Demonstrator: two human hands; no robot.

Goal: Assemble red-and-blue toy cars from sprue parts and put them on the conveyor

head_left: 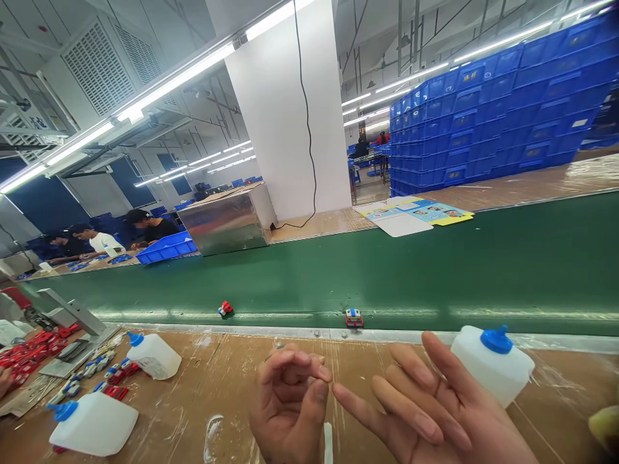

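Observation:
My left hand [285, 406] is raised over the brown work table [232, 399], its fingers curled and the thumb and index fingertip pressed together. Whatever may be in that pinch is too small or hidden to see. Close beside it, my right hand [435, 412] is turned palm up with the fingers apart, and one fingertip reaches almost to the left hand's pinch. No object shows in the right hand. Partly behind it stands a white bottle with a blue cap [491, 364]. Below the fingertips, a pale strip [329, 443] lies on the table.
A green conveyor belt [290, 277] runs beyond the table, carrying two small red, white and blue toy vehicles [354, 317]. Two more white bottles [155, 356] lie left, near red parts [29, 354] and a metal fixture [80, 322]. Blue crates [483, 129] are stacked behind; people sit far left.

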